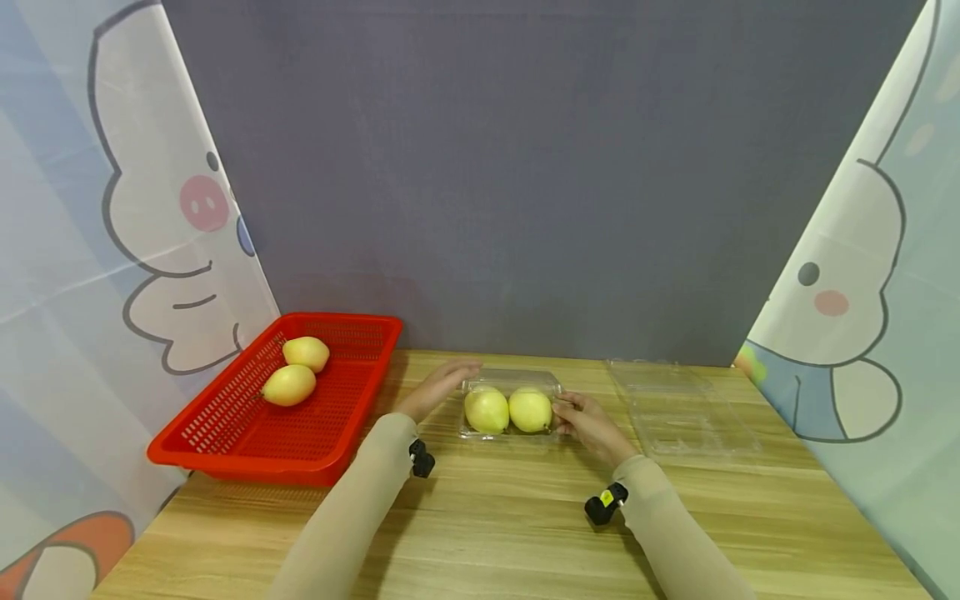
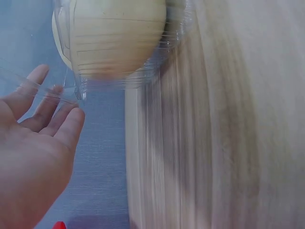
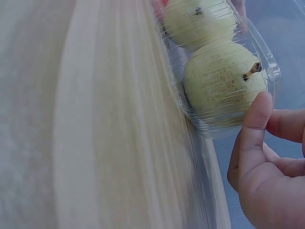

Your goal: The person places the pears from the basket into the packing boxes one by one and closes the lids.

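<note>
A clear plastic clamshell box (image 1: 512,406) with two pears (image 1: 508,409) inside is steadied on the wooden table (image 1: 495,525) from both ends. The left hand (image 1: 437,387) is laid flat-fingered against its left end, bracing it. The right hand (image 1: 590,425) pinches its right rim, thumb pressed on the lid, apparently to keep it shut. Two more pears (image 1: 297,369) lie in the red basket (image 1: 247,433).

The wooden table (image 1: 480,533) is seen from above and behind by the head view, facing forward and down. The clear box (image 2: 119,71) of 2 pears (image 3: 224,81) is shown very close, from opposite ends, by both wrist views.
</note>
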`<state>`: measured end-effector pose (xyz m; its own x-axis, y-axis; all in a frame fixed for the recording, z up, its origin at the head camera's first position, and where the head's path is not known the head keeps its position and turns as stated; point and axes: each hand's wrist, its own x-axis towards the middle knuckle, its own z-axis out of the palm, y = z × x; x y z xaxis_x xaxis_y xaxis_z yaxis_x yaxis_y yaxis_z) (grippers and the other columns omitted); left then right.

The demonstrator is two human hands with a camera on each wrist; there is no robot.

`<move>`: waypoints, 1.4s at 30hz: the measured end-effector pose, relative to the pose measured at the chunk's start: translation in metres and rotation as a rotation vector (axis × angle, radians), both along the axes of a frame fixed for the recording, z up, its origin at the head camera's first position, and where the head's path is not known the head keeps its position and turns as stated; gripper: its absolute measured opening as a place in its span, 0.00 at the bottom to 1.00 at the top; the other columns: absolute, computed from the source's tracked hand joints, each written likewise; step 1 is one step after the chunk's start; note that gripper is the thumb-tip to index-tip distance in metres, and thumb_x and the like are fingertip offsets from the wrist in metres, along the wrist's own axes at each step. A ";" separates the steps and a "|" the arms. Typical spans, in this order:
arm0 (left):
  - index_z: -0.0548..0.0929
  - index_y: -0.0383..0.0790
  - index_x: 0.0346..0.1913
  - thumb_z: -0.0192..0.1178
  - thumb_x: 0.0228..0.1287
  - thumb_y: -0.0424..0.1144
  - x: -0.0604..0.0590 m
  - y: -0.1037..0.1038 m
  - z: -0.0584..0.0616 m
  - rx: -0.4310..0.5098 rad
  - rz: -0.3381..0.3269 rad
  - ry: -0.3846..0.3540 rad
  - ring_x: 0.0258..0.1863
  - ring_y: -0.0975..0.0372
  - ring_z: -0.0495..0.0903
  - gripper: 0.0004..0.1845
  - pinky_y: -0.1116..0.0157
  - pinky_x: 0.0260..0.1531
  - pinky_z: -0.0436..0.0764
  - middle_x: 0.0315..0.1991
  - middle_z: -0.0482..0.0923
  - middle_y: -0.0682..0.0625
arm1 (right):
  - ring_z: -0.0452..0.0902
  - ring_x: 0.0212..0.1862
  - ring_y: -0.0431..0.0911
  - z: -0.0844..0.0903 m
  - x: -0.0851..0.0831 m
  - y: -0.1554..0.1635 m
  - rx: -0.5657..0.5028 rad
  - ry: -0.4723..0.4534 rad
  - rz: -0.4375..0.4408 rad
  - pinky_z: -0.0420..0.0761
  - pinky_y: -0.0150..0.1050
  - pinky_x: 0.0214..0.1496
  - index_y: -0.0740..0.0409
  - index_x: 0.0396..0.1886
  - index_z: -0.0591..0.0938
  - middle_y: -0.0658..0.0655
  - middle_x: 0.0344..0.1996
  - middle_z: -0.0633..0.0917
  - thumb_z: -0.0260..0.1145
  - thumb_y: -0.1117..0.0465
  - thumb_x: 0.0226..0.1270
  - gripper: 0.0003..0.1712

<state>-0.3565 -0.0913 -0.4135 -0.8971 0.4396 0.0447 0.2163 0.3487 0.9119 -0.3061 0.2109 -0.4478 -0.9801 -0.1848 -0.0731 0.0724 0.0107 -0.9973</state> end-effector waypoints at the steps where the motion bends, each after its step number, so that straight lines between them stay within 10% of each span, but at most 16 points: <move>1: 0.71 0.47 0.73 0.50 0.72 0.61 0.001 0.000 0.000 -0.003 -0.004 0.005 0.72 0.51 0.61 0.33 0.39 0.68 0.57 0.72 0.66 0.52 | 0.74 0.35 0.40 0.000 0.000 0.000 -0.002 -0.002 -0.004 0.80 0.29 0.35 0.78 0.74 0.54 0.57 0.41 0.76 0.53 0.68 0.79 0.32; 42: 0.68 0.48 0.74 0.68 0.63 0.52 0.015 -0.001 -0.004 -0.164 -0.118 0.137 0.74 0.49 0.57 0.38 0.47 0.66 0.67 0.79 0.48 0.44 | 0.70 0.36 0.41 -0.001 0.002 0.003 0.022 0.006 0.040 0.78 0.32 0.37 0.72 0.77 0.52 0.57 0.41 0.73 0.44 0.68 0.82 0.29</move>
